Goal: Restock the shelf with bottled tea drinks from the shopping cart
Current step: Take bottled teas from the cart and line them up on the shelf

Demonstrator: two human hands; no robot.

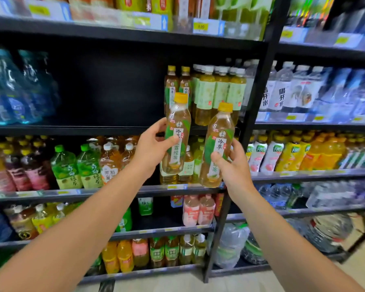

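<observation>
Where labels read 冷萃, each grip round one bottle: left hand [154,144], right hand [230,163].

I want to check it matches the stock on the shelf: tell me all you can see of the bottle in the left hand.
The bottle is clear plastic with a yellow cap, amber tea inside and a green-and-white label with Chinese characters. The left hand grips its middle, holding it nearly upright, in front of matching bottles.

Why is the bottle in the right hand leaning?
Tilted: the bottle in the right hand has its yellow cap leaning right.
</observation>
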